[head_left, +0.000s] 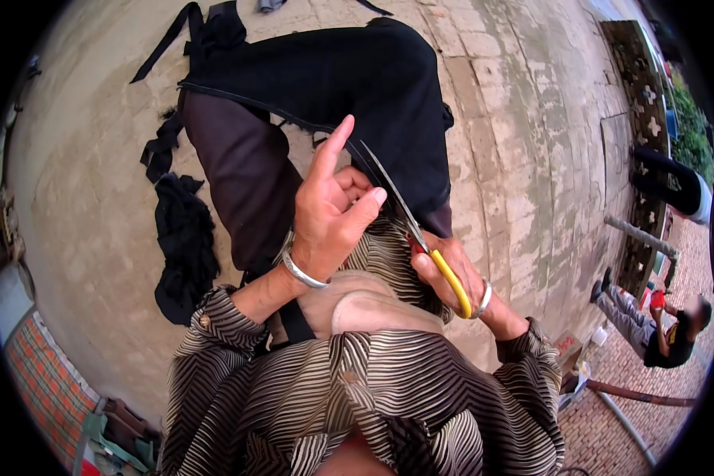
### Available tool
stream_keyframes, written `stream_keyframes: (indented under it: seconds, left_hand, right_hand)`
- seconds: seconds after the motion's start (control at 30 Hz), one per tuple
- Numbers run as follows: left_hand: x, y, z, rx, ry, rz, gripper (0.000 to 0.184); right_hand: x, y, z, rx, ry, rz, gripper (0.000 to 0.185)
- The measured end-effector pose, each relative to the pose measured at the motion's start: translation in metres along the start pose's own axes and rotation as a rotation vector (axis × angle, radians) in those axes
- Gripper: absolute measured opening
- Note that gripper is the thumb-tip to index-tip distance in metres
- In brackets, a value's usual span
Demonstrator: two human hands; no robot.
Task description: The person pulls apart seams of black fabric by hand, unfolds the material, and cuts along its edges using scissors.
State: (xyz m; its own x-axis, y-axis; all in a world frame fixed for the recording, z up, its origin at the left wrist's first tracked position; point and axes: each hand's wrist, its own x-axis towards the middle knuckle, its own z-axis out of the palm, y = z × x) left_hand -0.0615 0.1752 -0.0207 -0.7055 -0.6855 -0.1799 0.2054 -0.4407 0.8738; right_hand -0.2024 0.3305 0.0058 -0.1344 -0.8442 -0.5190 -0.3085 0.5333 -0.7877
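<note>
Black cloth (325, 71) lies spread over my knees, its frayed edge running across my lap. My right hand (452, 274) grips scissors (451, 282) with yellow handles, whose blades point up and away over the cloth. My left hand (331, 206) is raised beside the blades, index finger stretched out, thumb apart and the other fingers curled. A thin strip at the cloth's edge passes near its curled fingers; whether they pinch it is hidden. Each wrist wears a silver bangle.
Black cloth scraps (186, 246) lie on the paved ground at the left, with more strips (214, 32) at the upper left. A plaid cloth (47, 381) is at the lower left. At the right, another person (670, 337) holds something red near pipes.
</note>
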Motion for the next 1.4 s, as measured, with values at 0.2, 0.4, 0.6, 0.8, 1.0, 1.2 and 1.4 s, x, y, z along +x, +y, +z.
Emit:
stream_keyframes:
  seconds: [0.2,0.4,0.6,0.8,1.0,1.2,1.4]
  left_hand:
    - [0.008,0.000,-0.004,-0.004,0.083,-0.016,0.064]
    - [0.007,0.001,-0.004,0.033,0.071,-0.007,0.072]
    - [0.006,0.001,0.000,-0.008,0.044,0.037,0.084]
    - [0.006,-0.001,-0.001,-0.016,0.046,0.056,0.086]
    - [0.003,-0.003,-0.002,-0.005,0.039,0.049,0.086]
    - [0.008,0.006,-0.005,-0.004,0.064,-0.026,0.080]
    - [0.014,0.001,-0.010,0.005,0.087,0.014,0.069]
  right_hand:
    - [0.000,0.009,0.001,-0.133,0.022,-0.114,0.047]
    - [0.001,0.000,-0.009,-0.036,-0.141,-0.074,0.065]
    - [0.007,-0.004,-0.012,0.008,-0.182,-0.068,0.068]
    - [0.013,-0.001,-0.007,-0.009,-0.098,-0.110,0.060]
    - [0.012,0.003,-0.001,-0.064,-0.005,-0.108,0.049]
    - [0.009,0.006,-0.002,-0.037,-0.002,-0.096,0.047]
    - [0.010,0.001,-0.005,-0.081,-0.039,-0.181,0.054]
